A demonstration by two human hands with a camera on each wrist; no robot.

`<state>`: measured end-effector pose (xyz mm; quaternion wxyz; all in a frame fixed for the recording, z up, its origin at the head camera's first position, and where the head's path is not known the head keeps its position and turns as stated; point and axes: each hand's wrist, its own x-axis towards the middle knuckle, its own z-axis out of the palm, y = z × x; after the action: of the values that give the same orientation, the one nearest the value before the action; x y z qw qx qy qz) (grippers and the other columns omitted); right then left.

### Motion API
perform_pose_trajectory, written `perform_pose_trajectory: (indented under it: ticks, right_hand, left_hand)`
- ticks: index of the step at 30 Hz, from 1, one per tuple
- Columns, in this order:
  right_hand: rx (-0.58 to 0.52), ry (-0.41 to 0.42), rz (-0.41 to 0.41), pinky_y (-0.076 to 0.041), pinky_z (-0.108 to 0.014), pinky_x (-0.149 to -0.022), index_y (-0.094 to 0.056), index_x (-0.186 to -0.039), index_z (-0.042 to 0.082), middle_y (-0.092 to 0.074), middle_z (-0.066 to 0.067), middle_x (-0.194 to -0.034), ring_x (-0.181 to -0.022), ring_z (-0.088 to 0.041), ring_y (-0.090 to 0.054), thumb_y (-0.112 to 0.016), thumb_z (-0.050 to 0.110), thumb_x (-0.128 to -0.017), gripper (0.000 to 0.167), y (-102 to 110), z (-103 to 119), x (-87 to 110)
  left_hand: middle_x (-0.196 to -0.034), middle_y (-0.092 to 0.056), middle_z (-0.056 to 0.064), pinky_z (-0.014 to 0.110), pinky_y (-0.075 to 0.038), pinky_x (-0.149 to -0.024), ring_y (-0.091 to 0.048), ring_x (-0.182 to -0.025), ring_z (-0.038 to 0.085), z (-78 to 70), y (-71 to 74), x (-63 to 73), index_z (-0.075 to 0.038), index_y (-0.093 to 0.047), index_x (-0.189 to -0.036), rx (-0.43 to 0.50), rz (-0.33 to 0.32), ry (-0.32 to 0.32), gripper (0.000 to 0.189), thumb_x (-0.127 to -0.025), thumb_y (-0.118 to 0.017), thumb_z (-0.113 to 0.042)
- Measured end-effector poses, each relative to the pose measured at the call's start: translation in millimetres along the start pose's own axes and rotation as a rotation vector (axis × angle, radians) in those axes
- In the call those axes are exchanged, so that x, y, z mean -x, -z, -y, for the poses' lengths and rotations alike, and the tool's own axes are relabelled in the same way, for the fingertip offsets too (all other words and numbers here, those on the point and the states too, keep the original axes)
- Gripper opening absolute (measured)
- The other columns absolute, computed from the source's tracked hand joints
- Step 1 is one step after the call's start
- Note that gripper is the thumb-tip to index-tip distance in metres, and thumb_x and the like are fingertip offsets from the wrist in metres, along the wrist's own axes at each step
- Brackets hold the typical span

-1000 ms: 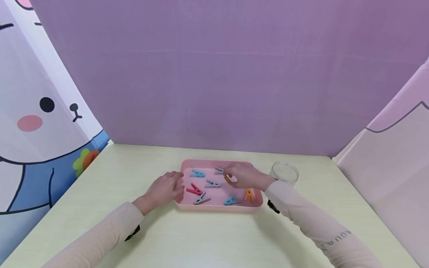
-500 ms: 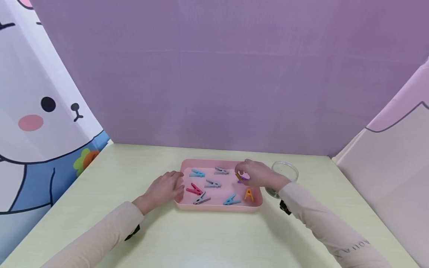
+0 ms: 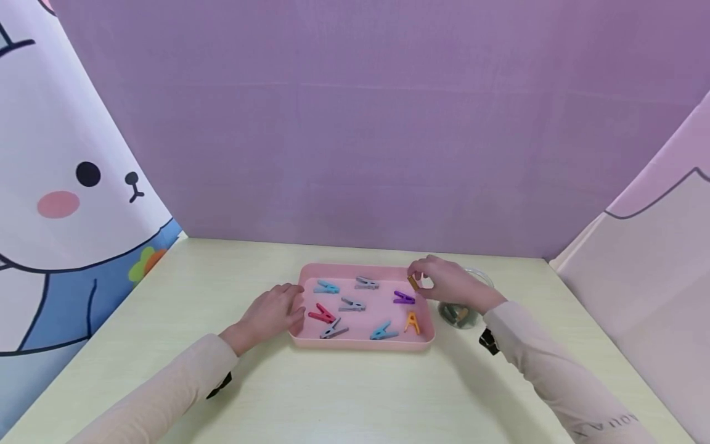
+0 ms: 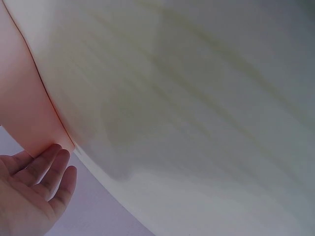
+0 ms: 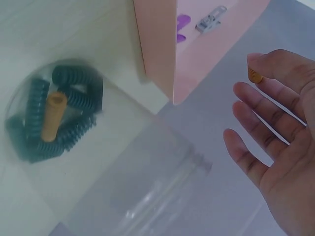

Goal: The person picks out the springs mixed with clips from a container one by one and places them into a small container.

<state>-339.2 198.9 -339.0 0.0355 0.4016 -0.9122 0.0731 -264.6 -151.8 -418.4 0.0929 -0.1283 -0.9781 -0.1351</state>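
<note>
My right hand [image 3: 452, 283] pinches a small yellow coil spring [image 3: 413, 282] between thumb and index finger, above the tray's back right corner. In the right wrist view its other fingers spread loosely and the yellow spring [image 5: 255, 75] shows only in part. Beneath and beside that wrist stands a clear round jar [image 3: 471, 322], partly hidden by the hand. Inside it are several green springs [image 5: 37, 108] and a yellow spring [image 5: 53, 117]. My left hand [image 3: 269, 311] rests at the left rim of the pink tray [image 3: 360, 345], its fingers relaxed and touching the wall [image 4: 29, 113].
Clothespins lie apart in the tray: purple [image 3: 404, 298], orange [image 3: 412, 322], red [image 3: 323, 313], two light blue, one of them near the front [image 3: 384, 331], and several grey. The pale table [image 3: 333, 394] ends at a purple backdrop [image 3: 355, 154].
My right hand has moved right with the yellow spring, from over the tray's middle to its back right corner, uncovering the grey and purple clothespins. The left hand stays still.
</note>
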Motion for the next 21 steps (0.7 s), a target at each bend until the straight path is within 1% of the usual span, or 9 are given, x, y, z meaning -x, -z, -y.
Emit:
perform_pose_trajectory:
  ticks: [6, 11, 21]
  right_hand:
    - [0.006, 0.006, -0.046, -0.050, -0.031, -0.071, -0.062, -0.100, 0.011, -0.062, -0.001, -0.092, -0.086, -0.014, -0.056, -0.068, 0.013, -0.078, 0.023, 10, -9, 7.6]
    - [-0.005, -0.014, -0.080, -0.050, -0.032, -0.071, -0.062, -0.101, 0.009, -0.063, -0.003, -0.092, -0.084, -0.013, -0.056, -0.068, 0.012, -0.078, 0.024, 15, -14, 14.7]
    - [-0.050, -0.055, -0.157, -0.050, -0.036, -0.072, -0.062, -0.101, 0.008, -0.063, -0.002, -0.094, -0.084, -0.019, -0.058, -0.070, 0.010, -0.076, 0.026, 18, -34, 29.8]
  left_hand:
    - [-0.122, -0.056, 0.015, 0.046, -0.047, -0.091, -0.054, -0.111, 0.031, -0.4, 0.0, -0.4, -0.003, -0.053, -0.122, 0.008, 0.004, 0.004, 0.049, -0.083, -0.061, -0.031]
    - [-0.121, -0.057, 0.014, 0.045, -0.047, -0.091, -0.054, -0.110, 0.030, -0.6, -0.9, -0.9, -0.003, -0.053, -0.121, 0.013, 0.003, 0.008, 0.049, -0.083, -0.062, -0.031]
    - [-0.120, -0.058, 0.014, 0.044, -0.048, -0.090, -0.055, -0.109, 0.030, 1.1, -2.9, -1.4, -0.003, -0.053, -0.120, -0.001, -0.007, 0.000, 0.048, -0.083, -0.061, -0.031]
